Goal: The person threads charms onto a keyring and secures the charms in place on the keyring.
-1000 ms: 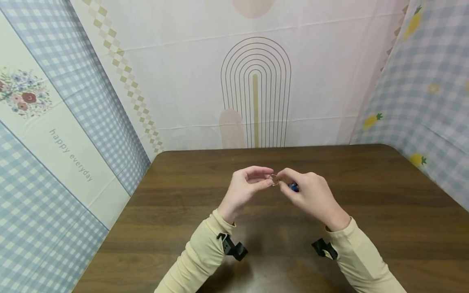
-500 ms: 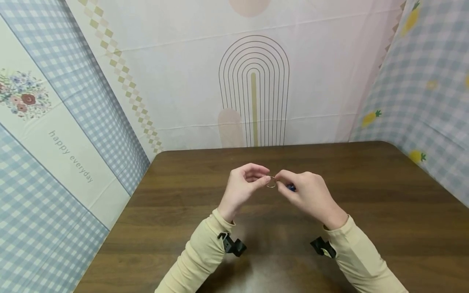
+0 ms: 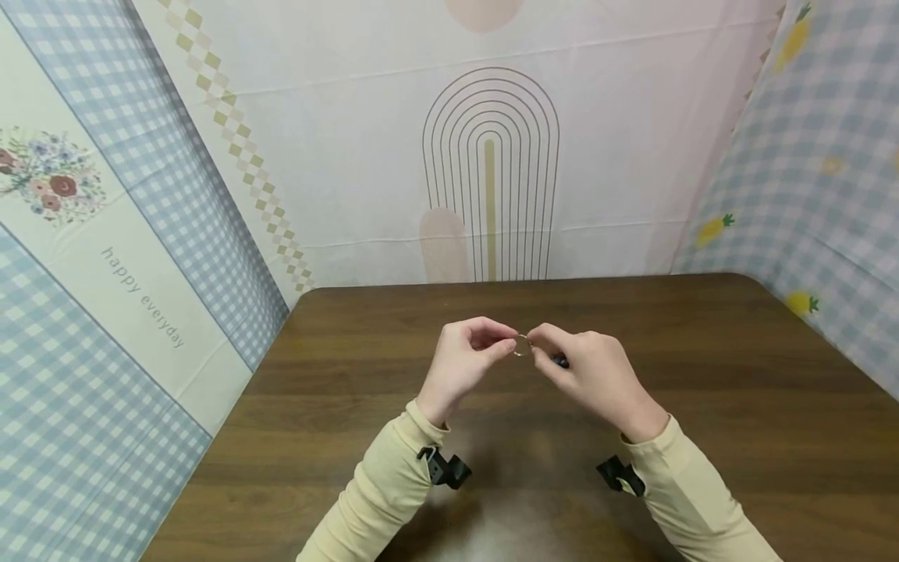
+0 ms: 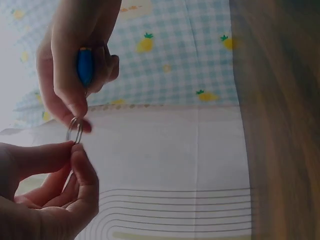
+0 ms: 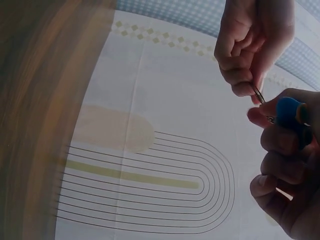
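Note:
In the head view my left hand [image 3: 460, 363] and right hand [image 3: 597, 375] meet above the table. Between their fingertips is a thin metal key ring [image 4: 80, 131], whose coils look slightly spread apart in the left wrist view. The left thumb and index finger pinch its near side. At the opposite side, the right thumb and index finger pinch it too. A small blue charm [image 5: 289, 114], joined by a short chain [image 5: 271, 119], lies against the curled fingers of the right hand; much of it is hidden in the head view.
A brown wooden table [image 3: 337, 437] lies below the hands. Behind it hangs a pale cloth [image 3: 351, 156] with line arches, and checked cloths flank it at left [image 3: 211, 195] and right [image 3: 829, 234]. Black wrist cameras sit on both sleeves [image 3: 393, 468].
The left index finger has come closer to the thumb at the ring. Less of the blue charm shows in the head view than a second ago. Both arms stay nearly in place.

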`<state>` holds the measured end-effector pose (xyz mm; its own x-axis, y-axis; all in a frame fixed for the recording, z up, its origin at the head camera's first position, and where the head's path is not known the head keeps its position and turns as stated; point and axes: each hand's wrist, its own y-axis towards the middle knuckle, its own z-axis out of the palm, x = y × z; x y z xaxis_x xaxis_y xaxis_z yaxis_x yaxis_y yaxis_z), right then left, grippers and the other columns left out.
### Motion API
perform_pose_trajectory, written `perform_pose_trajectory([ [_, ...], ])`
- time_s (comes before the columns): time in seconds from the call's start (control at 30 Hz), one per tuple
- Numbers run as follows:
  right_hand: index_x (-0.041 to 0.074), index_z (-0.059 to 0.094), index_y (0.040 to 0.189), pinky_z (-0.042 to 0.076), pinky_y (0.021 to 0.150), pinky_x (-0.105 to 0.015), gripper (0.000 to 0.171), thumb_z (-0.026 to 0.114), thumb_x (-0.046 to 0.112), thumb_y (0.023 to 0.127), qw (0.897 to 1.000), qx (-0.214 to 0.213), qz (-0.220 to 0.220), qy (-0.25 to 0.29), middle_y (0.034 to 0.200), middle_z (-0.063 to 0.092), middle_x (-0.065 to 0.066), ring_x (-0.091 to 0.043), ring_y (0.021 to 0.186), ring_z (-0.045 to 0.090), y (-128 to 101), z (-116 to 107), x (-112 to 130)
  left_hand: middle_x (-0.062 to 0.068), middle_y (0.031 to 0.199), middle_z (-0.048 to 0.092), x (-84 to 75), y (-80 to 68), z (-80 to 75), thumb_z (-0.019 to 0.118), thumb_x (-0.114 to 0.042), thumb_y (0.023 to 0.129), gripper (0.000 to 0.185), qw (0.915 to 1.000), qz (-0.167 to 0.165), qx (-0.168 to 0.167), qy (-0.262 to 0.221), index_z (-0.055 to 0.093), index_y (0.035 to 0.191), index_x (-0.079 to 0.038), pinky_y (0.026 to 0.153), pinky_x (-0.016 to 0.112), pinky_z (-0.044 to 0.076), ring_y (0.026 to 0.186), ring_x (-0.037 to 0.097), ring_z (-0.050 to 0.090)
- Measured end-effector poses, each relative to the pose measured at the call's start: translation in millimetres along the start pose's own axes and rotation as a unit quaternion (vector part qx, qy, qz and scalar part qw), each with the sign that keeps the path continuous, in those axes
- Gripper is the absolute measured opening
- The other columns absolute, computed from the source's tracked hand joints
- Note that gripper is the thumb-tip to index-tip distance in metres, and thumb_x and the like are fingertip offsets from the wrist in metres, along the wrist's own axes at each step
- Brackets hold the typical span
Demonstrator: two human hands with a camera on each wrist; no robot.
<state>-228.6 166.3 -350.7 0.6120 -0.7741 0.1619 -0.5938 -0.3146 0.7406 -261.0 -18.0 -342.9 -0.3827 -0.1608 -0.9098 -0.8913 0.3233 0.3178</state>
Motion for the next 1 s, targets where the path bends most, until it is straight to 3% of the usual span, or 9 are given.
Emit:
perform_pose_trajectory([
  [0.13,0.019,0.067,0.085,0.028,0.046,-0.016,0.019,0.065,0.001,0.079,1.000,0.006,-0.022,-0.004,0.055,0.053,0.015,0.005,0.048,0.032,-1,1,2,0.020,0.092,0.073,0.1,-2.3,-3.6,0.067,-0.001,0.087,0.012,0.9986,0.008,0.030,0.042,0.073,0.097,0.001,0.064,0.017,0.048,0.071,0.008,0.063],
  [0.27,0.017,0.067,0.085,0.031,0.047,-0.016,0.018,0.065,-0.001,0.080,1.000,0.001,-0.006,0.011,0.056,0.054,0.015,0.006,0.048,0.033,-3,2,5,0.018,0.095,0.072,-0.7,-5.1,-3.3,0.066,-0.004,0.088,0.014,0.9980,0.014,0.045,0.041,0.070,0.102,0.000,0.068,0.017,0.049,0.076,0.010,0.063],
  [0.43,0.011,0.066,0.087,0.036,0.049,-0.016,0.015,0.065,-0.003,0.081,0.998,-0.019,0.028,0.046,0.058,0.057,0.012,0.006,0.050,0.038,-3,3,8,0.018,0.099,0.070,-1.6,-8.2,-1.2,0.068,-0.007,0.089,0.020,0.9989,0.024,0.035,0.019,0.066,0.107,-0.001,0.077,0.017,0.053,0.083,0.007,0.063],
  [0.57,0.010,0.065,0.096,0.031,0.047,-0.014,0.018,0.064,-0.003,0.084,0.996,-0.010,0.036,0.081,0.054,0.046,0.014,0.006,0.048,0.031,-1,2,11,0.019,0.099,0.071,-2.8,-11.1,-2.6,0.066,-0.008,0.090,0.016,0.9991,0.040,0.013,0.009,0.068,0.103,0.001,0.078,0.019,0.054,0.084,0.012,0.065],
  [0.67,0.011,0.065,0.100,0.028,0.047,-0.013,0.020,0.063,-0.001,0.084,0.997,-0.003,0.022,0.075,0.053,0.043,0.015,0.007,0.047,0.029,-2,2,13,0.017,0.096,0.072,-3.9,-13.1,-5.0,0.064,-0.010,0.092,0.015,0.9982,0.050,0.008,0.033,0.070,0.101,0.000,0.074,0.019,0.053,0.082,0.014,0.065],
  [0.83,0.015,0.068,0.091,0.031,0.048,-0.014,0.018,0.064,0.000,0.083,0.999,-0.009,0.000,0.042,0.056,0.047,0.016,0.006,0.049,0.031,-4,2,15,0.013,0.091,0.074,-6.8,-15.7,-8.8,0.064,-0.009,0.091,0.012,0.9940,0.061,0.025,0.087,0.073,0.098,-0.003,0.068,0.018,0.051,0.074,0.009,0.063],
  [1.0,0.013,0.067,0.086,0.033,0.048,-0.015,0.016,0.064,-0.002,0.081,0.999,-0.035,0.014,0.036,0.057,0.054,0.013,0.006,0.049,0.034,-5,1,16,0.016,0.095,0.073,-8.7,-16.6,-8.1,0.067,-0.008,0.088,0.014,0.9973,0.055,0.031,0.036,0.071,0.100,-0.001,0.075,0.024,0.056,0.077,0.004,0.063],
])
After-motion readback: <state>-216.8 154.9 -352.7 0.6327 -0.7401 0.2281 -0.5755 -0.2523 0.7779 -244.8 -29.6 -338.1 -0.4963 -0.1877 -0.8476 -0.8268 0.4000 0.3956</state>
